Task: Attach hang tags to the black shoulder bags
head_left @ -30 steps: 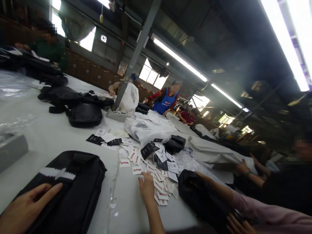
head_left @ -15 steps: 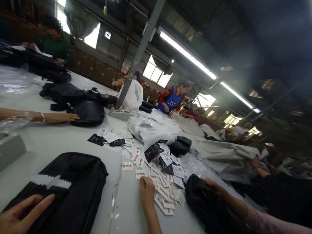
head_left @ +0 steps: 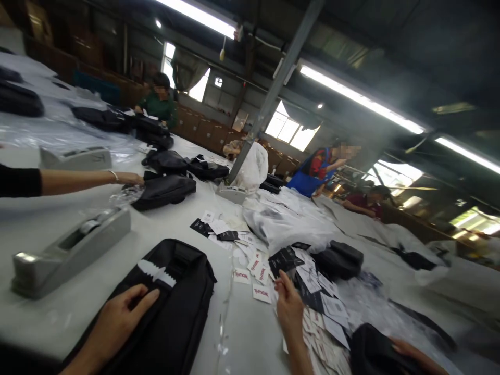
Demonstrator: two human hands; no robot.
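My left hand (head_left: 123, 315) lies on a black bag (head_left: 172, 312), thumb and forefinger apart, close to a white strip with jagged edges (head_left: 156, 273) across the bag's upper part. Its other fingers are partly hidden. My right hand (head_left: 289, 307) reaches over the loose tags, forefinger stretched out and a small gap to the thumb. Its fingertips are at the lower edge of a black card tag (head_left: 285, 260); whether they touch is unclear. Just left of them lies a white tag with red lettering (head_left: 261, 292). More such tags (head_left: 318, 338) spread under and beside my right wrist.
A grey tape dispenser (head_left: 74, 250) stands left of my bag. At the far left another person's hand (head_left: 130, 178) touches a black bag (head_left: 166, 190). On the right, a hand (head_left: 414, 354) holds a black bag (head_left: 375, 349). Clear plastic bags (head_left: 289, 224) lie behind the tags.
The view has swung left, bringing the tape dispenser into sight. My right hand has moved from a red-lettered tag up towards the black card tag, its fingers loosening. My left hand stays on the bag.
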